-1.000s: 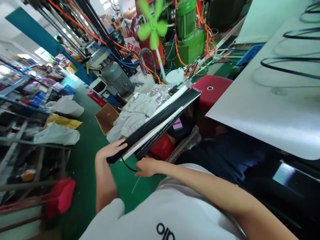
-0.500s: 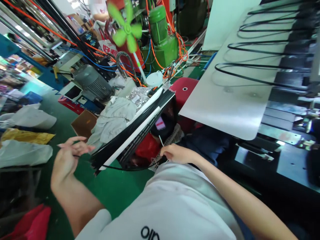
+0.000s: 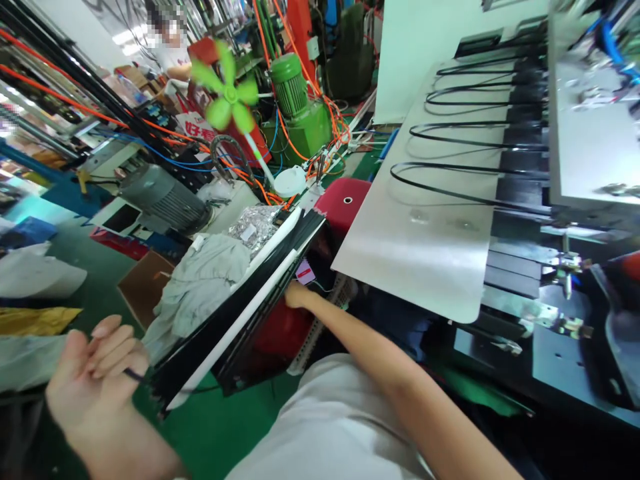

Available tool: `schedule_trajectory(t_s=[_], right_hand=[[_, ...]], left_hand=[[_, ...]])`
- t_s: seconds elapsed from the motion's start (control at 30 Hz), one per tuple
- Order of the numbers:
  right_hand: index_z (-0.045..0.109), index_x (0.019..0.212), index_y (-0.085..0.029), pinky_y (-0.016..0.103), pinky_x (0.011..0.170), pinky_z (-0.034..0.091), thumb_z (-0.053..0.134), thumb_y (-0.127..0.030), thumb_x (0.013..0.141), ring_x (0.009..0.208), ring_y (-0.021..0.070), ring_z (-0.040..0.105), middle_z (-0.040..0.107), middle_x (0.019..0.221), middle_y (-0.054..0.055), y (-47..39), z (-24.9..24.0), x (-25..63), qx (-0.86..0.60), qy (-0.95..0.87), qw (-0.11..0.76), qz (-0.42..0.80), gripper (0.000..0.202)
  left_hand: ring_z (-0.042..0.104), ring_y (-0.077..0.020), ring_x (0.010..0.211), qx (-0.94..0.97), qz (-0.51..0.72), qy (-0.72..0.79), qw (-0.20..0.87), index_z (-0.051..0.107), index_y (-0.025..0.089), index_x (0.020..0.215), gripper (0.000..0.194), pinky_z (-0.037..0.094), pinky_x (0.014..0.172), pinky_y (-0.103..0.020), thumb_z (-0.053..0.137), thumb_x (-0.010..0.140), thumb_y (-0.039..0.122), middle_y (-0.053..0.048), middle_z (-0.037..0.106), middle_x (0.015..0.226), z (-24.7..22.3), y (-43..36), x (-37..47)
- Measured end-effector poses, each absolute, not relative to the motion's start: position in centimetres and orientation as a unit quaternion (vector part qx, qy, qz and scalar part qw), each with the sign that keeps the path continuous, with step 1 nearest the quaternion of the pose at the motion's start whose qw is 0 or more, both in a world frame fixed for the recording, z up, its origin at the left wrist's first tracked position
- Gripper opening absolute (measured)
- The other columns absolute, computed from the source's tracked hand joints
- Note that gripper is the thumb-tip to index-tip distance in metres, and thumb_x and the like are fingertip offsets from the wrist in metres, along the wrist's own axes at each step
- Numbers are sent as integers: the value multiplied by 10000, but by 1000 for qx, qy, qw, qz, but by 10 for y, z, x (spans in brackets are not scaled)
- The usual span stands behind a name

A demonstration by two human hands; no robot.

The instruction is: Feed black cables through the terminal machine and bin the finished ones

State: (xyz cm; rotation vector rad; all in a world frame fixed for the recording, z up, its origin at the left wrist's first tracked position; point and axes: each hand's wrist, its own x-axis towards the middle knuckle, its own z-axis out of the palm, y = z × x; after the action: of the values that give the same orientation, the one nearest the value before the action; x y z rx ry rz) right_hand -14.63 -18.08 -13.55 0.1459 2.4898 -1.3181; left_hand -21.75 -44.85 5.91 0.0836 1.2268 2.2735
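Note:
My left hand is raised at the lower left with curled fingers, closed on the end of a thin black strip. Beside it lies a long bundle of black strips with white strips along it. My right hand reaches in at the centre, over a dark crate with a red thing inside. Its fingers are mostly hidden, so what it touches cannot be told. A small pink and white label shows just beyond it.
A metal plate with looped black strips juts out at the right, its corner near my right forearm. A red stool, grey cloth, a cardboard box and a green fan stand beyond. A person is at the back.
My right hand has moved forward and left, from my lap to the crate, and the thin white piece at its fingers no longer shows. My left hand has moved lower left and curled its fingers more.

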Motion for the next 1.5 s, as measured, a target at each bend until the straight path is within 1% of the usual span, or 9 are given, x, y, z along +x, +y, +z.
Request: schedule_trajectory(t_s=[0.33, 0.47, 0.57, 0.73, 0.83, 0.93, 1.13, 1.33, 1.5], right_hand=[[422, 1411, -125, 356, 1155, 247, 559, -76, 878, 1418, 238, 248, 282, 1534, 147, -211, -189, -144, -83, 891, 112, -433, 553], [403, 1391, 30, 372, 1035, 402, 467, 20, 844, 1306, 307, 442, 392, 1425, 294, -203, -191, -134, -29, 891, 141, -432, 551], [591, 1230, -16, 292, 916, 476, 487, 4, 852, 1082, 248, 629, 635, 1191, 211, -191, -176, -114, -61, 873, 178, -450, 393], [519, 1312, -129, 187, 937, 434, 662, -164, 843, 1111, 152, 589, 598, 1282, 95, -184, -126, -42, -214, 765, 71, -604, 492], [637, 984, -114, 185, 753, 495, 486, -225, 954, 775, 113, 639, 684, 832, 41, -198, -103, -5, -137, 704, -41, -695, 189], [596, 848, -142, 168, 587, 465, 375, -331, 1000, 537, 82, 540, 554, 586, -30, -208, -92, 14, 19, 669, -165, -725, 328], [566, 673, -164, 187, 599, 468, 375, -381, 988, 559, 100, 576, 626, 624, 10, -206, -68, 49, 104, 710, -252, -649, 428], [583, 1256, -244, 260, 970, 436, 585, -241, 883, 1113, 176, 583, 638, 1218, 44, -196, -50, 100, 228, 779, -349, -468, 374], [694, 1073, -293, 221, 807, 509, 605, -272, 888, 866, 159, 686, 733, 911, -19, -173, -70, 158, 296, 828, -164, -447, 206]], left_hand=[[60, 2, 355, 92, 732, 471, 484, 482, 155, 649, 277, 304, 357, -79, 740, 743, 193, 119, 170, 493, 14, -373, -201], [18, 0, 392, 107, 701, 442, 549, 530, 135, 669, 247, 214, 344, -61, 717, 795, 236, 116, 148, 523, 2, -345, -186], [30, -7, 390, 82, 704, 436, 555, 516, 141, 658, 279, 197, 334, -59, 725, 791, 269, 114, 144, 522, -8, -329, -171], [150, -8, 361, 46, 735, 403, 543, 521, 146, 692, 240, 213, 316, -67, 721, 786, 241, 109, 189, 526, -18, -285, -142], [309, -7, 406, 66, 765, 393, 506, 590, 136, 841, 106, 295, 362, -58, 669, 816, 202, 92, 293, 557, -10, -258, -127], [490, -55, 568, 152, 731, 441, 498, 638, 144, 881, 167, 459, 508, -108, 683, 790, 276, 34, 441, 635, -1, -244, -107], [405, -62, 461, 322, 614, 515, 504, 637, 171, 728, 340, 381, 407, -140, 736, 722, 497, 46, 383, 541, 3, -239, -60], [265, -42, 402, 386, 635, 560, 367, 631, 183, 776, 388, 209, 328, -119, 772, 642, 518, 67, 369, 510, 33, -212, -76], [468, -117, 434, 525, 464, 676, 227, 621, 210, 773, 369, 370, 397, -191, 625, 724, 576, 24, 499, 527, 12, -168, -94]])
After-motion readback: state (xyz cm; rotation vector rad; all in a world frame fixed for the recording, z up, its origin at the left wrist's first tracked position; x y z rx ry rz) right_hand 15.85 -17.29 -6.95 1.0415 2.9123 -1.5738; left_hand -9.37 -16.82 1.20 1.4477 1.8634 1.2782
